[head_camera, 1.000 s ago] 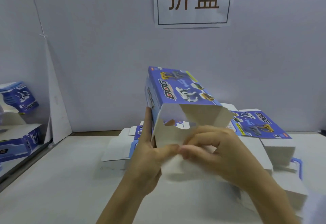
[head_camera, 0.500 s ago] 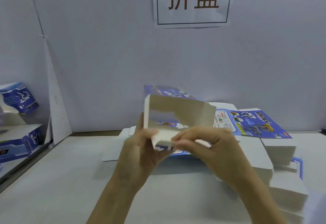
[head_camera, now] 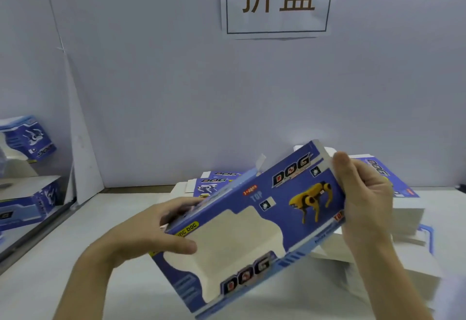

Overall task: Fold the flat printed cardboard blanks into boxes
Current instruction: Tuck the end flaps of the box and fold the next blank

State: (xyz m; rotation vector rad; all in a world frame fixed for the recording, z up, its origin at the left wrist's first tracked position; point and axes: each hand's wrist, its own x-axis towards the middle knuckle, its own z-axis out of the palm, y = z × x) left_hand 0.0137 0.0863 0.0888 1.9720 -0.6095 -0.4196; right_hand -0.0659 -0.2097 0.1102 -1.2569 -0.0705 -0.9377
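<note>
Far left, two folded boxes [head_camera: 25, 140] sit on a side shelf [head_camera: 30, 181], one above it, one below. Moving in, the left hand [head_camera: 151, 234] comes up from the bottom edge, thumb laid across the printed face and fingers curled round the near end of the box [head_camera: 252, 226] — a firm grip. That box is up off the table [head_camera: 75, 256], tilted, its window cut-out facing the camera with white card showing through it; nothing visible inside. A yellow dog is printed beside the window. On the far end, the right hand [head_camera: 365, 201] wraps the edge, thumb up at the top corner, fingers behind. Behind and right, flat blanks [head_camera: 403, 208] lie stacked on the table; the count can't be read. A sign [head_camera: 277, 2] hangs on the wall [head_camera: 176, 92].
</note>
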